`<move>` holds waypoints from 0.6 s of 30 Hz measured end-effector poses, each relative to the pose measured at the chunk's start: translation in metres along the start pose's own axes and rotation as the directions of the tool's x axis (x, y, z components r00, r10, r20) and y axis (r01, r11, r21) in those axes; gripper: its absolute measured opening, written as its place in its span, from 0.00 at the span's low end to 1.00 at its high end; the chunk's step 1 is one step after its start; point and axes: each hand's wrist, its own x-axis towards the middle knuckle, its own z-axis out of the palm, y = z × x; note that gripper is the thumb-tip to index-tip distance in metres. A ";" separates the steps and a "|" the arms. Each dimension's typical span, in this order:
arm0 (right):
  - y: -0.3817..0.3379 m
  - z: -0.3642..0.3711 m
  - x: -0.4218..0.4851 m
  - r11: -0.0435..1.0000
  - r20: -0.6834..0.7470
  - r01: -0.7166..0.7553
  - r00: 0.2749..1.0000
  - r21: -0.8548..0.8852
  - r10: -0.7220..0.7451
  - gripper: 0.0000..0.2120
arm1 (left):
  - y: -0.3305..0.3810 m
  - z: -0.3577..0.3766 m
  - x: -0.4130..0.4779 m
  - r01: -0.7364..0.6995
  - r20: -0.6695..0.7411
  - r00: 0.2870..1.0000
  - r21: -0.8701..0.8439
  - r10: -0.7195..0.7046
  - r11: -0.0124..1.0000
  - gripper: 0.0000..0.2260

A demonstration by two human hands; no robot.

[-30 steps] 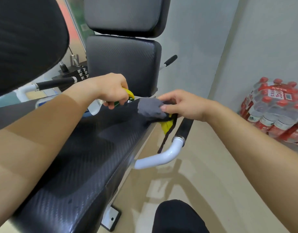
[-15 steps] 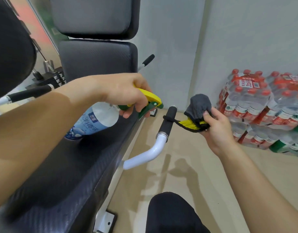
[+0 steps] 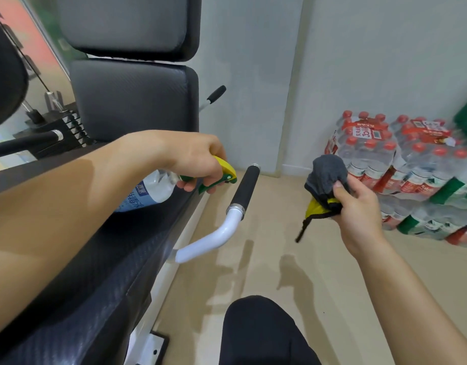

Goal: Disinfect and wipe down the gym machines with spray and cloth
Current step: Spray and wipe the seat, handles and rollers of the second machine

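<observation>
Head view, centre left of the frame: my left hand (image 3: 195, 159) grips the spray bottle (image 3: 153, 191), fingers curled round its green trigger under the yellow cap. The bottle's long axis runs from lower left to right, nearly level, above the black seat pad (image 3: 95, 246). Its nozzle points right at the black grip (image 3: 244, 188) of the machine's handle, near it but not touching. That handle slants from its white tube at lower left up to the grip's end cap at upper right.

My right hand (image 3: 359, 206), right of centre, clutches the cloth (image 3: 324, 180), with the thumb pressed on it. The cloth is bunched, grey on top and yellow beneath, with a black edge strip dangling down. It is held in the air, well apart from the grip.

My forearm hides most of the bottle's body. Only part of the clear wall and blue label shows, and I cannot tell how much liquid is in it. The back pad (image 3: 137, 101) is cut off at the top edge.

At the right, against the wall, shrink-wrapped packs (image 3: 385, 164) hold red-capped water bottles, blurred toward the frame's edge. My dark-clad knee (image 3: 258, 330) fills the bottom centre.
</observation>
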 end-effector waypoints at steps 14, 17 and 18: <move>-0.014 0.070 -0.045 0.976 0.367 0.205 0.904 0.070 -0.217 0.15 | -0.003 -0.005 -0.003 0.021 0.007 1.000 -0.033 -0.021 0.999 0.10; -0.007 0.097 -0.059 0.927 0.556 0.370 0.784 -0.059 -0.278 0.14 | -0.006 -0.013 -0.010 -0.001 -0.044 0.999 -0.068 -0.002 0.998 0.09; -0.003 0.104 -0.054 0.875 0.594 0.465 0.744 -0.133 -0.305 0.12 | -0.007 -0.015 -0.012 -0.012 -0.053 0.999 -0.086 0.007 0.996 0.10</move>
